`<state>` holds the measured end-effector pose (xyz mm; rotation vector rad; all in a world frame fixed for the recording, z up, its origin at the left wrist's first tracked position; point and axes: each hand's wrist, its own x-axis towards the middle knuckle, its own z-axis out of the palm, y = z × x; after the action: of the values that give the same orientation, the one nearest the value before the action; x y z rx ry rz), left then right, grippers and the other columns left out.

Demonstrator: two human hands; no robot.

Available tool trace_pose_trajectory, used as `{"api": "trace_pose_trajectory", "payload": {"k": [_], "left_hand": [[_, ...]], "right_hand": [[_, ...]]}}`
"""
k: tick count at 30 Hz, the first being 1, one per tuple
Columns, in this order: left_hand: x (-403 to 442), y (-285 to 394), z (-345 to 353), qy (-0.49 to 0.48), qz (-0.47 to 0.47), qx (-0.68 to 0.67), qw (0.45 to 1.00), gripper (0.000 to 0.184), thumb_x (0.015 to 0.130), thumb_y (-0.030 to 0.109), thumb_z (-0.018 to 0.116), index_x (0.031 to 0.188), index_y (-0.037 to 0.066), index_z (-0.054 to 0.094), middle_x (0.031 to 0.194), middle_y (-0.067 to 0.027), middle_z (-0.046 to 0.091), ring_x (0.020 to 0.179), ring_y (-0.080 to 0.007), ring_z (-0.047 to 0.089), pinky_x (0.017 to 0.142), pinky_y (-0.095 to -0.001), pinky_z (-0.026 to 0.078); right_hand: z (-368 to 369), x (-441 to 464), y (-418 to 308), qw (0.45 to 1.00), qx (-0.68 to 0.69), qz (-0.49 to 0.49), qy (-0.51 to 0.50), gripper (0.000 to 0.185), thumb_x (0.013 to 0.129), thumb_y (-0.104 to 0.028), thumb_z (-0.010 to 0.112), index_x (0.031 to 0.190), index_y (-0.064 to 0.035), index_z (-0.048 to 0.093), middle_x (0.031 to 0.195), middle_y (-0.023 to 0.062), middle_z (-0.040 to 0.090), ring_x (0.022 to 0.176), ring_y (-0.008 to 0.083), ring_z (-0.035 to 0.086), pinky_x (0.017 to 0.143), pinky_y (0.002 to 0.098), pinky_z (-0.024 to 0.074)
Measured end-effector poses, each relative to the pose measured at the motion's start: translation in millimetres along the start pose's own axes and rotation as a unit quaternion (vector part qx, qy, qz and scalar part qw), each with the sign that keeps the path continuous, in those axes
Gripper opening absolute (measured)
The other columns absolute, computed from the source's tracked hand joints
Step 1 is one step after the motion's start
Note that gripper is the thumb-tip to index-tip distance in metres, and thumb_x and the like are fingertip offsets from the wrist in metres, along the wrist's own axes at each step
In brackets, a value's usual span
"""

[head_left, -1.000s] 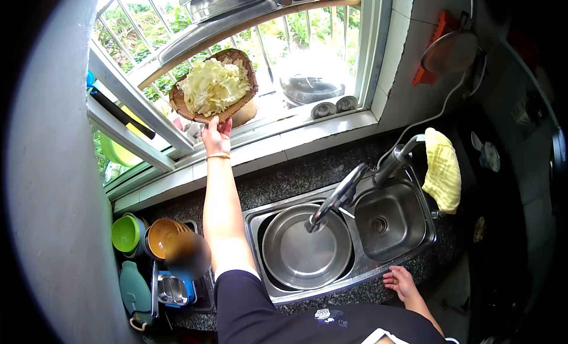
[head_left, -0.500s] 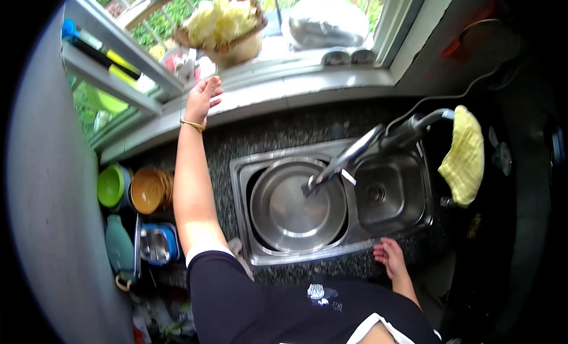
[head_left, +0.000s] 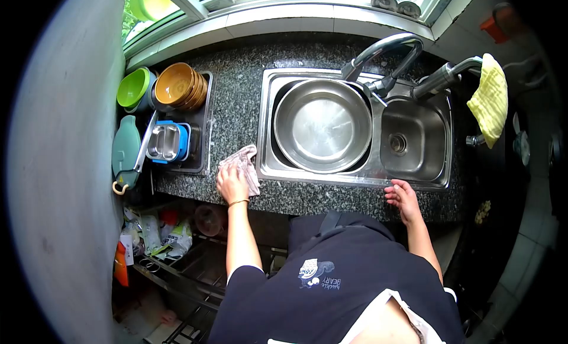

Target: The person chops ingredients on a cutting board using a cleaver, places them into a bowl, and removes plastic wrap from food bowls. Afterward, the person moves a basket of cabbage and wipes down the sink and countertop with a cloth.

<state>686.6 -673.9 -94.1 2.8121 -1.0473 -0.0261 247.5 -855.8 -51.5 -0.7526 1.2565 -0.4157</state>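
Observation:
On the counter left of the sink, my left hand [head_left: 232, 183] rests on a crumpled pinkish-white cloth [head_left: 248, 166], its fingers curled into the fabric. My right hand [head_left: 403, 197] is by the front rim of the steel double sink [head_left: 331, 179], fingers loosely bent and apart, with nothing in it. A wide steel basin [head_left: 323, 125] sits in the larger left bowl of the sink. The chrome faucet [head_left: 395, 48] arches over the sink from behind, its spout above the basin's right rear edge.
Left on the counter, a tray [head_left: 206, 137] bears stacked brown bowls [head_left: 176, 85] and a blue-rimmed steel box [head_left: 164, 141]. Green bowls [head_left: 134, 87] and a teal lidded item [head_left: 126, 146] stand beside it. A yellow cloth [head_left: 490, 99] hangs at right. Bags [head_left: 171, 240] lie below.
My left hand has come back from the windowsill down to the cloth on the counter and taken hold of it. My view has tilted down. The right hand stays near the sink's front rim.

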Motion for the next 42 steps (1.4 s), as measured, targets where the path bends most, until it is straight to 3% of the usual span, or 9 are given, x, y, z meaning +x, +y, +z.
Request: {"api": "trace_pose_trajectory", "payload": {"k": [3,6,18,27,35,37,39,41,42], "left_hand": [[-20.6,1.1,46.7,-0.007,-0.013,0.06,0.998,0.058,0.085,0.043,0.049,0.136,0.022,0.034,0.145,-0.0111,0.024,0.135,-0.0307,0.015,0.108,-0.0479,0.006],[-16.6,10.5,55.8,-0.017,-0.052,0.064,0.996,0.062,0.087,0.047,0.039,0.141,0.022,0.023,0.148,-0.0123,0.014,0.136,-0.035,0.007,0.107,-0.0519,0.0],[87.1,62.4,63.2,0.002,-0.132,0.031,0.991,0.075,0.085,0.06,0.033,0.141,0.011,0.021,0.144,-0.0242,0.014,0.134,-0.0422,0.006,0.105,-0.0549,0.001],[230.7,132.0,78.3,-0.002,-0.201,-0.033,0.979,0.068,0.086,0.043,0.033,0.141,0.007,0.018,0.145,-0.0256,0.009,0.135,-0.0402,0.003,0.107,-0.0496,0.0],[327.1,222.2,91.7,-0.031,-0.138,-0.056,0.988,0.072,0.086,0.047,0.031,0.141,0.005,0.013,0.145,-0.027,0.003,0.135,-0.0384,-0.005,0.108,-0.0474,-0.003],[321.4,257.8,109.1,-0.023,-0.133,-0.029,0.99,0.072,0.085,0.051,0.031,0.142,0.01,0.014,0.145,-0.0241,0.009,0.136,-0.037,-0.001,0.107,-0.0498,-0.005],[298.6,292.0,132.2,0.027,-0.037,-0.038,0.998,0.07,0.084,0.048,0.032,0.141,0.01,0.017,0.146,-0.0216,0.012,0.136,-0.0355,0.0,0.107,-0.0502,-0.005],[258.8,331.2,93.3,0.005,0.095,-0.054,0.994,0.065,0.083,0.045,0.034,0.136,0.009,0.03,0.144,-0.0193,0.019,0.136,-0.0336,0.005,0.107,-0.0513,-0.003],[239.7,350.1,112.5,0.071,0.132,-0.085,0.985,0.056,0.08,0.038,0.042,0.126,0.007,0.043,0.138,-0.0178,0.031,0.134,-0.0317,0.016,0.107,-0.051,0.004]], "right_hand": [[-1.6,-10.9,9.2,1.0,-0.006,-0.001,-0.004,0.023,0.091,-0.017,0.048,0.111,-0.0048,0.049,0.09,0.0056,0.062,0.074,0.0097,0.058,0.064,0.0214,0.0476],[-1.9,-18.5,26.0,1.0,-0.004,0.014,-0.006,0.024,0.091,-0.017,0.048,0.111,-0.0051,0.049,0.09,0.0065,0.062,0.074,0.0103,0.058,0.064,0.0218,0.0481],[-6.7,-31.8,36.6,0.999,-0.033,0.018,0.017,0.026,0.09,-0.017,0.048,0.112,-0.0036,0.049,0.092,0.007,0.062,0.077,0.011,0.057,0.066,0.0229,0.0476],[-36.5,-44.1,44.7,0.987,-0.005,0.054,0.149,0.025,0.09,-0.017,0.047,0.112,-0.0045,0.049,0.089,0.0057,0.061,0.073,0.0109,0.057,0.063,0.023,0.0473],[-47.5,-39.9,84.6,0.962,-0.091,0.014,0.256,0.019,0.086,-0.012,0.053,0.104,-0.0043,0.053,0.082,0.0041,0.061,0.07,0.0089,0.056,0.059,0.0214,0.0461],[-61.1,-30.6,103.8,0.956,-0.1,0.012,0.275,0.016,0.086,-0.012,0.054,0.101,-0.0045,0.053,0.079,0.003,0.06,0.067,0.0082,0.055,0.057,0.0209,0.0453],[-65.2,-22.5,106.9,0.951,-0.089,-0.002,0.295,0.008,0.085,-0.011,0.056,0.09,-0.0058,0.052,0.068,-0.0003,0.054,0.059,0.007,0.051,0.052,0.0205,0.0436],[-66.2,-13.8,100.1,0.948,-0.084,0.022,0.306,0.01,0.084,-0.009,0.058,0.08,-0.0062,0.049,0.061,-0.001,0.051,0.052,0.0067,0.049,0.046,0.0203,0.0405],[-68.1,-9.9,98.2,0.948,-0.088,0.022,0.304,0.01,0.084,-0.009,0.058,0.08,-0.0062,0.049,0.061,-0.001,0.051,0.052,0.0067,0.049,0.046,0.0203,0.0405]]}}
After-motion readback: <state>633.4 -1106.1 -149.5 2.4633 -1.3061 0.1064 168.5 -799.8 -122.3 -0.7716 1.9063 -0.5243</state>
